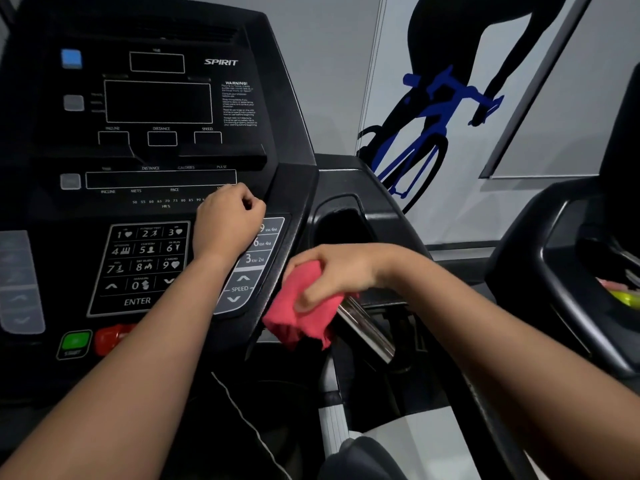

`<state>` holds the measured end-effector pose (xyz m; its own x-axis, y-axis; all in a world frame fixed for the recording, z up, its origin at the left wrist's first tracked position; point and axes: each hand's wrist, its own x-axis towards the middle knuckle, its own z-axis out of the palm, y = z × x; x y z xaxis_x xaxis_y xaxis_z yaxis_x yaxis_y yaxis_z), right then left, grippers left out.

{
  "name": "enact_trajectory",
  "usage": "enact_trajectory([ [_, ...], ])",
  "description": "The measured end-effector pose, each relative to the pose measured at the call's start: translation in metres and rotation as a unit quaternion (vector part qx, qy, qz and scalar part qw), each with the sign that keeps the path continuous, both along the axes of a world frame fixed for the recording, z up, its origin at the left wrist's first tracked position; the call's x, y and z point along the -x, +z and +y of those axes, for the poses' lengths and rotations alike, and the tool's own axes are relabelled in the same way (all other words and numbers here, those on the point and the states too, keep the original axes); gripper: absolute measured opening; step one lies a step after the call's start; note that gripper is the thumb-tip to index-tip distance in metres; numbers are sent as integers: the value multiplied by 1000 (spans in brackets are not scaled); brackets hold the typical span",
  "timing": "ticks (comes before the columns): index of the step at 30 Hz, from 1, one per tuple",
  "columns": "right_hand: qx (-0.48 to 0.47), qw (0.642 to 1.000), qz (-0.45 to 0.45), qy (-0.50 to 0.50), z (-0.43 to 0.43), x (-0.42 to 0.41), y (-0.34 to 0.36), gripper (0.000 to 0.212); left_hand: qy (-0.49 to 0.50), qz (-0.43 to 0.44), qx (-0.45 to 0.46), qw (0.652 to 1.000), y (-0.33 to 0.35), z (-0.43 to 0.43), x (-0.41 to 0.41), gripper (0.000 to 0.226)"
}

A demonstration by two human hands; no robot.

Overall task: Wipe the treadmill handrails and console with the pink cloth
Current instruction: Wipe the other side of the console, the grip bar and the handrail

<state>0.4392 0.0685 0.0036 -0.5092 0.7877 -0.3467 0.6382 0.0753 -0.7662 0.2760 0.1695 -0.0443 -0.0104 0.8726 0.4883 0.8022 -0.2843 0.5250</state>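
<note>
Console [145,109]: black treadmill panel marked SPIRIT, dark unlit displays, fills the space above and to the left of both hands. Wall poster [433,109] of a cyclist on a blue bike, well above and beyond the right hand. Second machine [571,271], black, off to the right of the right hand.

Cup recess [341,226] in the console's right wing, just above the right hand. Number keypad [145,265] with ENTER, directly left of the left forearm; speed panel [249,271] lies partly under that wrist.

Handrail grip [367,327]: chromed metal bar, emerges from beneath the right hand and slopes down to its right.

Pink cloth [298,313]: bunched, draped over the upper end of the handrail grip at the console's lower right edge, loose corners hanging below the hand.

Right hand [332,271]: fingers curled down over the cloth, gripping it against the bar. Left hand [230,216]: fist-like, fingers curled under, holding nothing visible, resting on the console face above the speed panel.

Green START button [74,342] and red button [110,337], below and left of the left forearm.
</note>
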Motion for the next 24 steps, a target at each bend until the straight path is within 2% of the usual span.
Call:
enact_trajectory([
  [2,-96,988,-119,35,-5,10,8,28,0,-3,2,1000,0,0,0,16],
  [3,-175,965,-188,57,-11,16,7,29,-2,-5,3,1000,0,0,0,16],
  [4,-278,925,-250,70,-17,21,3,31,-5,-6,3,1000,-1,0,1,17],
  [5,-375,883,-274,66,-22,24,-4,34,-9,-6,2,1000,-1,-1,1,17],
  [6,-441,861,-248,51,-26,23,-12,37,-12,-7,0,1000,-1,-1,1,16],
  [7,-468,861,-197,39,-30,19,-18,40,-14,-7,-3,1000,-2,-2,2,16],
  [9,-434,900,-42,7,-33,3,-32,47,-18,-9,-10,1000,-2,-2,2,17],
  [10,-384,923,34,-22,-35,-5,-37,52,-19,-9,-12,1000,-3,-3,3,17],
  [12,-220,962,142,-78,-38,-18,-37,59,-20,-8,-12,1000,-3,-3,3,17],
  [14,-66,977,190,-71,-32,-25,-33,59,-21,-7,-9,1000,-2,-3,2,17],
  [15,-12,982,183,-46,-25,-26,-29,57,-19,-6,-9,1000,-1,-3,2,17],
  [18,115,986,116,21,0,-14,-9,47,-11,2,-3,1000,0,-3,2,16],
  [19,118,990,72,33,4,-7,-2,44,-9,5,0,1000,0,-3,1,17],
  [21,33,995,-65,75,8,10,7,35,-7,6,1,1000,1,-2,1,17],
  [22,-31,982,-151,112,6,19,9,27,-7,5,1,1000,1,-1,0,17],
  [23,-121,950,-250,145,1,30,7,19,-8,1,2,1000,1,-1,1,17],
  [24,-238,897,-339,155,-8,38,2,18,-11,-3,3,1000,0,-1,1,17],
])
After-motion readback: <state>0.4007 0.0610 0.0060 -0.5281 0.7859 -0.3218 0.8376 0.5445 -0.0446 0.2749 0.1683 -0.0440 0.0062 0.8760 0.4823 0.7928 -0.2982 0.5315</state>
